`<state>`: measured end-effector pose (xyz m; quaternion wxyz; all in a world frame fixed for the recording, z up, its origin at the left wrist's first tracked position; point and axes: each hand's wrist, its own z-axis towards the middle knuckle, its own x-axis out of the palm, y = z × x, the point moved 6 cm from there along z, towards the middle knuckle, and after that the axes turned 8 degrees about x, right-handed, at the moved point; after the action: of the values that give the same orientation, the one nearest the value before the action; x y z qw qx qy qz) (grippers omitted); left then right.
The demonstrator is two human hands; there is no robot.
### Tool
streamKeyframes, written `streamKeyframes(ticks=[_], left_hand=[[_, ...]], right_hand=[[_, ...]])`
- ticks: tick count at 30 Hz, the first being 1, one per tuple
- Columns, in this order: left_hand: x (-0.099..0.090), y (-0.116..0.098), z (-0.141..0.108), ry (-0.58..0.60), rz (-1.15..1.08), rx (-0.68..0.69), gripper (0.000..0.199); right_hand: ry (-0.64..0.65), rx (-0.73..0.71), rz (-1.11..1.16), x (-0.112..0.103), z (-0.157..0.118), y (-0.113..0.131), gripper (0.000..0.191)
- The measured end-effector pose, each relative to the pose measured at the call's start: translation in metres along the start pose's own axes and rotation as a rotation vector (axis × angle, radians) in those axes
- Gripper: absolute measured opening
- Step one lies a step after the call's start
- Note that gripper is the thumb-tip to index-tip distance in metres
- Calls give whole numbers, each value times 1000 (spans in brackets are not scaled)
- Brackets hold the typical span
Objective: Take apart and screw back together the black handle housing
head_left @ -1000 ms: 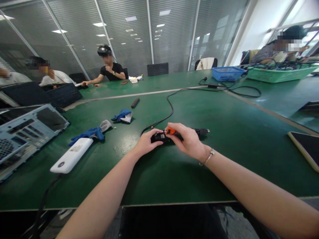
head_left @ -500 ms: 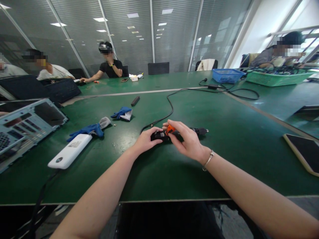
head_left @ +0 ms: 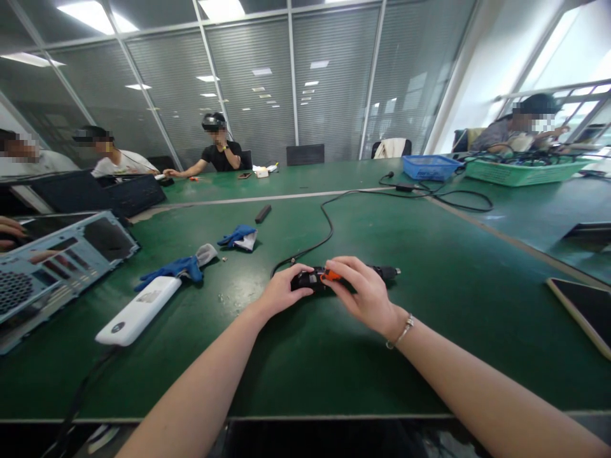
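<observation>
— Where does the black device (head_left: 305, 280) lie from the hands?
— Directly ahead of the person, on the green worktop (head_left: 310, 381), with its long axis running crosswise, left to right. The left hand (head_left: 282, 291) is around its left end; the right hand (head_left: 361, 294) is above the middle stretch. The metal-tipped connector (head_left: 394, 272) at the right end sticks out beyond both.

— What are the hands doing, exactly?
— The left grips the device between thumb and fingers. The right pinches an orange piece (head_left: 331, 275) between thumb and fingertips, just over the casing — whether it touches there, I can't tell, as the fingers hide it.

— And the black cable (head_left: 329, 222)?
— It curves away from near the left hand, over the worktop toward the far right.

— Any containers?
— Two, both at the far right. The green plastic basket (head_left: 525, 176) holds a tangle of dark cables. The blue plastic basket (head_left: 429, 170) stands just left of it; its contents can't be made out.

— Anything at the left?
— An open computer case (head_left: 107, 238), with another person's hand (head_left: 9, 232) at its far left, and a white power bank (head_left: 140, 312) beside a blue work glove (head_left: 174, 272).
</observation>
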<state>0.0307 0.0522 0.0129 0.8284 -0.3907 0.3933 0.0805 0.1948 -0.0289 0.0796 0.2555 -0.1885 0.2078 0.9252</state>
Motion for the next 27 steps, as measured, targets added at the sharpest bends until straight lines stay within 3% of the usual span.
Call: streamKeyframes(ticks=[6, 11, 17, 23, 27], left_hand=[[-1, 1, -1, 2, -41, 7, 40], [-2, 1, -2, 12, -79, 0, 37], [0, -6, -3, 41, -134, -6, 40], [3, -14, -4, 73, -127, -16, 41], [2, -16, -4, 80, -131, -19, 41]], right_hand=[[97, -28, 60, 2, 1, 4, 62], [26, -15, -13, -1, -1, 0, 56], [26, -49, 61, -6, -3, 4, 69], [-102, -13, 27, -13, -3, 0, 66], [5, 0, 123, -10, -3, 1, 71]])
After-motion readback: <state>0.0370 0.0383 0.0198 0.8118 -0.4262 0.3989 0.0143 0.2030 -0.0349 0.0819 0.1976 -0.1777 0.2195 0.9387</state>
